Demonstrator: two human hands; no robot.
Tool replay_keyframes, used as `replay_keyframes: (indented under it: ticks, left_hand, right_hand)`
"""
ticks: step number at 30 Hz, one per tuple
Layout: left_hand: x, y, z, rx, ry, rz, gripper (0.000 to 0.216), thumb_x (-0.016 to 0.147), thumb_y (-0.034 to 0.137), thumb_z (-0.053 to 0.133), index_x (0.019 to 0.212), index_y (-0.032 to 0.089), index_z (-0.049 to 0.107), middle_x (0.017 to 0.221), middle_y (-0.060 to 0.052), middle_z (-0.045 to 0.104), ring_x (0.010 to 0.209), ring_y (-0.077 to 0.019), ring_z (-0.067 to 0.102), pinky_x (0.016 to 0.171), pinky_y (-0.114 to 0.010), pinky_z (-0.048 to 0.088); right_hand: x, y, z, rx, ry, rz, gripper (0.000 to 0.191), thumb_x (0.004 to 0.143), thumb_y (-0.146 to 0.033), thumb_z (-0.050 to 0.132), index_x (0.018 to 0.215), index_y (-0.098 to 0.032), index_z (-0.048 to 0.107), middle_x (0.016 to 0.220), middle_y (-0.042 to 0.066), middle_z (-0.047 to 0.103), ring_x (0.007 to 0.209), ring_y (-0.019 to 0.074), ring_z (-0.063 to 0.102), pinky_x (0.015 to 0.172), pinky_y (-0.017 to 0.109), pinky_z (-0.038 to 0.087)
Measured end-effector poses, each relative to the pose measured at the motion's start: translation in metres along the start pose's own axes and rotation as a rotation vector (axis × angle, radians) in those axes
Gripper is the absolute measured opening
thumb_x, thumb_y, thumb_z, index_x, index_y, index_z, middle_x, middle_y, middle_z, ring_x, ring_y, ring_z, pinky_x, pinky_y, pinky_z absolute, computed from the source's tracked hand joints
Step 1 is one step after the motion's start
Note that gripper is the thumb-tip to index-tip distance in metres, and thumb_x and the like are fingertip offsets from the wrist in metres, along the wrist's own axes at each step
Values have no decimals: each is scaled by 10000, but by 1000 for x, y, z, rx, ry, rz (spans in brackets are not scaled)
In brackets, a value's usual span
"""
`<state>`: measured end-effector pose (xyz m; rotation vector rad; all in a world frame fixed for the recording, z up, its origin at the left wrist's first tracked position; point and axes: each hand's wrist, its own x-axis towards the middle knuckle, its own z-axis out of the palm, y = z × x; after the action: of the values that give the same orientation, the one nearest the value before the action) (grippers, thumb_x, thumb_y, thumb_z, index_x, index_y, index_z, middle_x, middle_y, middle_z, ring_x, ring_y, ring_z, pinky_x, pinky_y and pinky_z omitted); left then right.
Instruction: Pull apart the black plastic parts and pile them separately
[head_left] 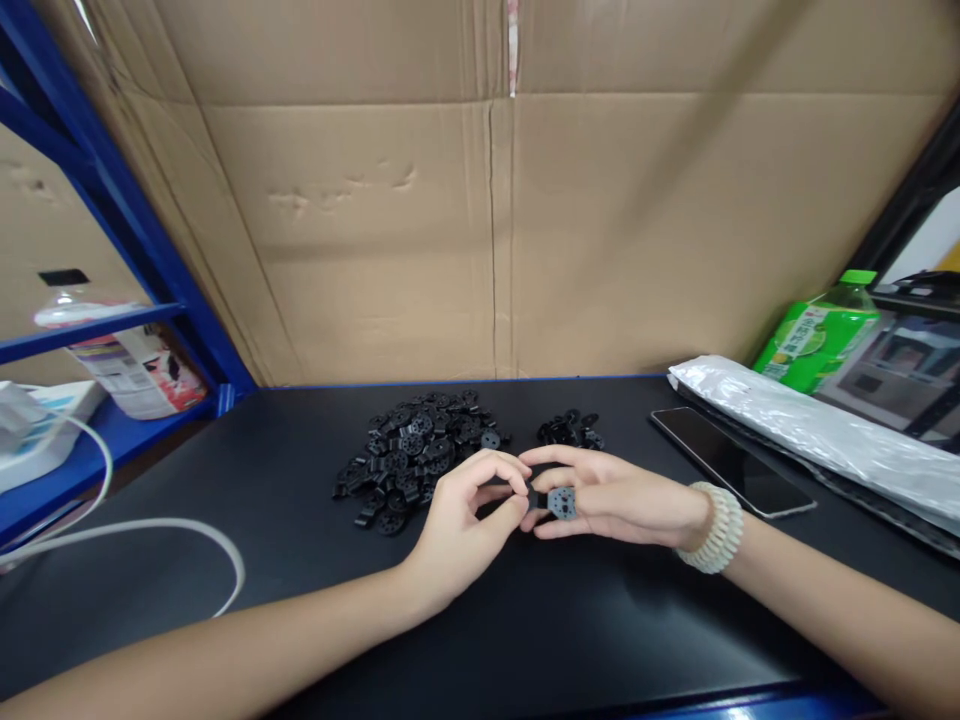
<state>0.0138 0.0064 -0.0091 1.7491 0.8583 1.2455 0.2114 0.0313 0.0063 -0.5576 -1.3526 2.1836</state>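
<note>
— Black plastic fills the middle of your head view: a round black disc [561,502] with small holes sits pinched in the fingers of your right hand [607,495], just below frame centre.

— And your left hand [461,520]?

— It meets the right one, thumb and forefinger closed on a small black piece [534,497] that touches the disc's left edge. Both hands hover just over the black table [525,620].

— What lies around them?

— Just above your left hand, a large pile of black parts [420,450]; to its right, above your right hand, a smaller heap [571,430]. A phone [731,460] lies face up right of centre, beside a silvery plastic bag [810,425] and a green bottle [817,335] at the right edge. A white cable [180,530] loops across the lower left, under a blue shelf [97,325] holding a clear bottle [124,350]. Brown cardboard [487,200] covers the whole upper frame.
</note>
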Motion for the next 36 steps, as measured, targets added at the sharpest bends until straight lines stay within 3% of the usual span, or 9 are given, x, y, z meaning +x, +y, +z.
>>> replay_keyframes:
  ticks: [3,6,12,14,19,26,29,32,36]
  left_hand:
    - [3,-3,-3,-22,27,-29,65,766,103,591,741,154,622,892,-56,596,886,-178,600,794,-286,520]
    - [3,-3,-4,60,15,23,91,788,105,562,806,159,634,927,-64,600,895,-186,606,787,-303,519]
    - [-10,3,-1,416,-205,215,345,771,31,517,1065,193,594,1138,-77,573,1067,-197,538,910,-337,476]
    - [-13,5,0,517,-307,265,353,771,42,526,1090,184,582,1174,-82,558,1100,-203,512,972,-348,442]
    - [-16,4,1,720,-446,329,276,820,129,516,1086,156,582,1197,-107,554,1113,-234,492,980,-366,443]
    - [-16,1,-3,1036,-355,292,382,843,329,561,1161,119,572,1329,-189,496,1320,-386,327,1060,-528,347]
    - [-1,1,-9,1200,-280,344,397,858,317,556,1188,96,559,1361,-221,476,1310,-404,346,1045,-552,326]
    - [21,-1,-16,1344,-206,329,320,888,233,526,1170,89,567,1273,-221,552,1223,-381,436,974,-529,352]
    - [39,-6,-27,1373,-197,288,229,904,168,512,1106,120,609,1024,-167,659,1045,-335,528,847,-462,395]
  right_hand:
    - [-4,-6,-5,-78,37,-34,490,736,-49,618,1190,-199,505,1085,33,605,978,188,663,985,440,466]
    - [-8,-15,-7,-340,81,-102,471,746,-87,623,1183,-202,491,1082,39,595,977,186,655,956,436,496]
    - [-17,-39,-31,-1192,546,-461,457,768,-182,625,1196,-218,468,1112,88,600,1066,240,601,991,470,473]
    - [-17,-41,-42,-1328,580,-482,468,785,-207,615,1229,-214,466,1138,96,609,1105,254,584,1012,483,454]
    - [-15,-36,-46,-1450,468,-407,419,858,-248,556,1268,-212,475,1211,95,606,1148,253,566,1024,472,433]
    - [-11,-32,-33,-1536,507,-520,283,901,-235,491,1179,-223,544,1195,82,610,1118,246,567,979,441,446]
    - [-9,-30,-31,-1531,525,-566,255,899,-226,483,1138,-233,574,1141,76,631,1077,252,578,950,443,451]
    - [-9,-29,-27,-1512,562,-632,218,898,-214,482,1080,-233,601,1087,69,649,1037,245,591,937,426,450]
    - [-10,-32,-23,-1512,597,-655,180,892,-210,488,1010,-227,623,1006,66,671,962,237,609,882,407,470]
